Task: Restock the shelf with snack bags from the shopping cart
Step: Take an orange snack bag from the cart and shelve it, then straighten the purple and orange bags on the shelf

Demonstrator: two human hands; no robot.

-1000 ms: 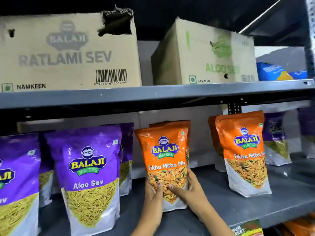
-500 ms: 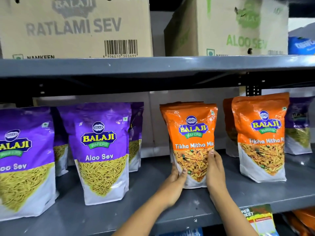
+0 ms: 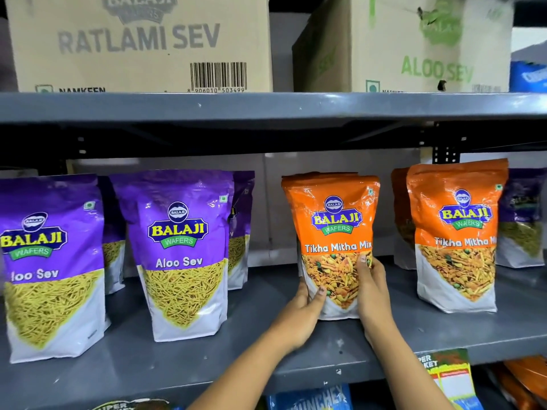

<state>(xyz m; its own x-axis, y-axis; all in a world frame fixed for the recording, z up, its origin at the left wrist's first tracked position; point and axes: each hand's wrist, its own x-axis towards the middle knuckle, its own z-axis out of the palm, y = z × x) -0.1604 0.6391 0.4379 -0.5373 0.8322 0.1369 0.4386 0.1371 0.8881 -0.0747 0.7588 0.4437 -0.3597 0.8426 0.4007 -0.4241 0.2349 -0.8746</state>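
Observation:
An orange Tikha Mitha Mix bag (image 3: 334, 220) stands upright on the grey shelf (image 3: 266, 344), right of centre. My left hand (image 3: 299, 315) grips its lower left edge and my right hand (image 3: 374, 291) grips its lower right side, thumb across the front. Another orange bag shows just behind it. A second orange Tikha Mitha Mix bag (image 3: 457, 232) stands to the right. Purple Aloo Sev bags (image 3: 183, 250) stand to the left, with another (image 3: 47, 261) at the far left. The shopping cart is out of view.
Two cardboard boxes, Ratlami Sev (image 3: 139, 42) and Aloo Sev (image 3: 414, 45), sit on the upper shelf (image 3: 266, 106). A purple bag (image 3: 522, 217) stands at the far right. Packets and a paper label (image 3: 450, 377) show below the shelf edge.
The view has shifted downward and closer. Both hands have kept hold of the orange bag, which now stands further back on the shelf.

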